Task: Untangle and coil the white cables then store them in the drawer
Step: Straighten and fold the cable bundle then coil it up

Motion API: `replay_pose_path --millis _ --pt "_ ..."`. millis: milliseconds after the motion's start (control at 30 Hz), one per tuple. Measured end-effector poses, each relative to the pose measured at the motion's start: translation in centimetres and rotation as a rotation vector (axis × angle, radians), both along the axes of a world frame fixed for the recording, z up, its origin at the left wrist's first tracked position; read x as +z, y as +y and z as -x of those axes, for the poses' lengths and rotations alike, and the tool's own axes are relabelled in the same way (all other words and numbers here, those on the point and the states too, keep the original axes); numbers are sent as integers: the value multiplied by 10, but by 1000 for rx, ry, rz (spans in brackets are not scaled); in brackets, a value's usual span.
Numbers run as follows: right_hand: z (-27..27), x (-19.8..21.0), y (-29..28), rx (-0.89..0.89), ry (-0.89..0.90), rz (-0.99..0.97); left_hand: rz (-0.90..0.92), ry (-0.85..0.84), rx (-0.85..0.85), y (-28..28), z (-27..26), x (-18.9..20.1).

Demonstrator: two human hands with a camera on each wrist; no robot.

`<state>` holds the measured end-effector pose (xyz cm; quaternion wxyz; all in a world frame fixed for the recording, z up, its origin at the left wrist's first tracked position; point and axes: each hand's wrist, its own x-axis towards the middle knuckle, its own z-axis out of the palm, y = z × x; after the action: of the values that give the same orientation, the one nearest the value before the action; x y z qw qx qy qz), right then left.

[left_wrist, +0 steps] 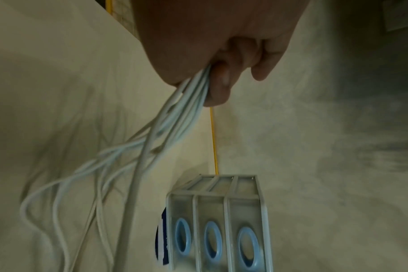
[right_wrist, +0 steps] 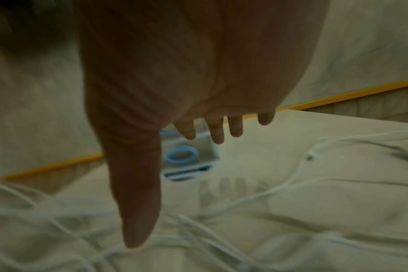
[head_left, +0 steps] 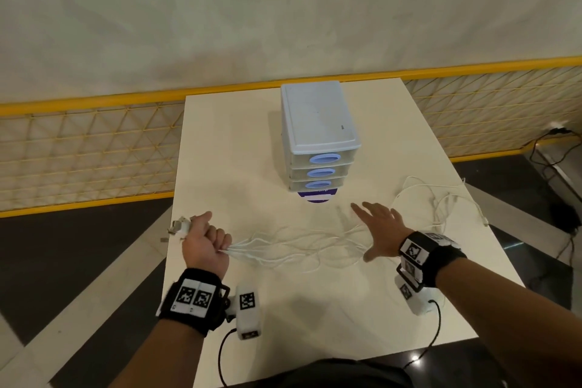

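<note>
Several white cables (head_left: 296,246) stretch across the white table (head_left: 226,142) from left to right. My left hand (head_left: 204,239) grips one bunched end of them in a fist, with plugs (head_left: 179,226) sticking out past the thumb. In the left wrist view the cables (left_wrist: 184,110) leave the curled fingers (left_wrist: 219,86) as a tight bundle. My right hand (head_left: 378,227) is spread flat, palm down, over the strands; its fingers (right_wrist: 217,132) are straight. More cable (head_left: 441,201) lies in loose tangled loops to the right. The three-drawer unit (head_left: 318,132) stands behind, all drawers closed.
A blue-and-white round pad (head_left: 317,197) lies under the drawer unit's front. A yellow mesh fence (head_left: 88,148) runs behind the table. Dark cords (head_left: 548,151) and a plug lie on the floor at right. The table's left edge is just beside my left hand.
</note>
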<state>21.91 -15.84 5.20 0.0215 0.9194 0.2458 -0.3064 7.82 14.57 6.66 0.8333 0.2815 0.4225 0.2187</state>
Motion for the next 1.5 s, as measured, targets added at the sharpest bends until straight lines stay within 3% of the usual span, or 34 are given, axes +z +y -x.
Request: replay_pose_path --millis 133,267,400,467,600,733,900,1033,1233,1500 --pt "29 43 62 56 122 -430 -14 -23 -33 -20 -6 4" --pt "67 57 132 184 295 -479 -109 7 -146 -43 -11 13" --pt "71 61 148 -28 502 -827 -410 59 -272 -52 -6 19" --pt "69 64 140 -54 454 -1001 -547 76 -302 -52 -2 21" --pt "74 71 132 83 173 -1198 -568 -36 -335 -56 -1 25" --pt "76 68 132 84 76 -1254 -644 -163 -432 -58 1 20" --pt "79 78 123 51 73 -1321 -642 -155 -442 -61 0 23" --pt "68 86 118 -178 163 -1283 -702 -72 -461 -67 -1 29" --pt "59 82 123 16 78 -994 -730 -45 -535 -74 1 30" --pt "67 82 124 -9 82 -1023 -746 -20 -514 -72 1 29"
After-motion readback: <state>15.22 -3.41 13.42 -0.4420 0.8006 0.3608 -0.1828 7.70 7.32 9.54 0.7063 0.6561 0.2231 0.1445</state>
